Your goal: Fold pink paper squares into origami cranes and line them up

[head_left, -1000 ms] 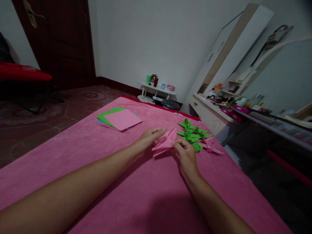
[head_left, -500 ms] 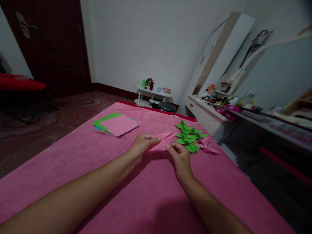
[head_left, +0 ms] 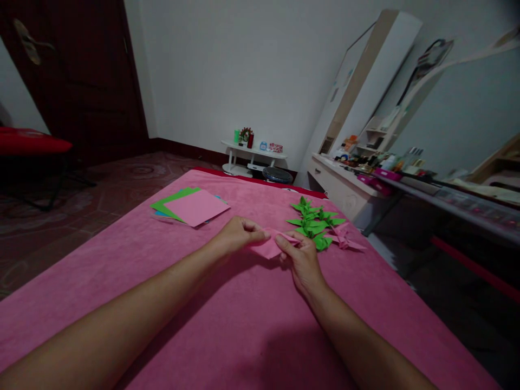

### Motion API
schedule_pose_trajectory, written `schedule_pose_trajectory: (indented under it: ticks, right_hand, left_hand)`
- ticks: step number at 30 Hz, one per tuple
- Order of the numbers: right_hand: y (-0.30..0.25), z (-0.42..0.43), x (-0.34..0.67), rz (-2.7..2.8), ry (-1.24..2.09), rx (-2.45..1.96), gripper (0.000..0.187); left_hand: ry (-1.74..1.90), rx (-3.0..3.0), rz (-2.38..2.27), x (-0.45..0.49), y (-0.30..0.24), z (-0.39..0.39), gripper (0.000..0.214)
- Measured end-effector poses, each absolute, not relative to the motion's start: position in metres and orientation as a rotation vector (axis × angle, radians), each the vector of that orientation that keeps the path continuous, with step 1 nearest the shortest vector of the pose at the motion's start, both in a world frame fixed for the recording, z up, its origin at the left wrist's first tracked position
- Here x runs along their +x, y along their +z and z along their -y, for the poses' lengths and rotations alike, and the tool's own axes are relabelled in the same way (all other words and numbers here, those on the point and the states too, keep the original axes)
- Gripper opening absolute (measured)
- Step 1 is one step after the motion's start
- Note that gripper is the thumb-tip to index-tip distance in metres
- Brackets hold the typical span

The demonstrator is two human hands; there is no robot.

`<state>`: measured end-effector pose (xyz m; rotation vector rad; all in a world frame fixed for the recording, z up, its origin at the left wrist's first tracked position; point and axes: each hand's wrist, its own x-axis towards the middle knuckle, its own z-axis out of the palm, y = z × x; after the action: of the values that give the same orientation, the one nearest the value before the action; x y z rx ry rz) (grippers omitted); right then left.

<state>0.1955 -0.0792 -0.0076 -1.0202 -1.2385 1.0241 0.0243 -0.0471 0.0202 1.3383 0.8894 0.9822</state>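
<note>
A partly folded piece of pink origami paper (head_left: 268,249) is held between both hands over the pink-covered surface (head_left: 227,314). My left hand (head_left: 240,234) pinches its left side between thumb and fingers. On the right side, my right hand (head_left: 298,253) grips it with the thumb on top, and the fingers behind are partly hidden. Just beyond my right hand lie several green folded paper figures (head_left: 311,225), bunched together. A pink folded figure (head_left: 343,238) with pointed ends rests beside them.
To the left lies a fanned stack of square paper sheets (head_left: 197,207), pink on top, green and blue below. A white shelf (head_left: 254,149) stands by the far wall. The dressing table (head_left: 345,181) at right is crowded with bottles. A red chair (head_left: 32,142) is at left.
The pink paper has turned and its near edge now shows a corner pointing down. My right thumb has moved onto its face, and the hands are closer together. The view has shifted slightly.
</note>
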Motion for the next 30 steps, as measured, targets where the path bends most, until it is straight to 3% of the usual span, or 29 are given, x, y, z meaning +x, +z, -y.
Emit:
schedule_pose_trajectory:
  ticks: [4,9,12,22,30]
  right_hand:
    - [-0.009,0.075,0.195,1.095,0.816,-1.026,0.025]
    - [-0.007,0.076,0.19,0.971,0.788,-1.021,0.026]
    - [-0.008,0.08,0.186,0.95,0.811,-1.045,0.028]
    - [-0.014,0.087,0.177,0.96,0.993,-1.074,0.031]
    - [-0.003,0.092,0.177,1.012,1.16,-1.0,0.035]
  left_hand:
    - [1.059,0.952,-0.699,0.027,0.023,0.051,0.047]
    - [1.101,0.887,-0.535,0.045,0.007,0.061,0.037]
    - [1.159,0.837,-0.566,0.055,-0.005,0.064,0.024]
    - [1.399,0.842,-0.792,0.054,-0.004,0.063,0.029]
    - [1.331,0.873,-0.835,0.053,-0.003,0.065,0.024]
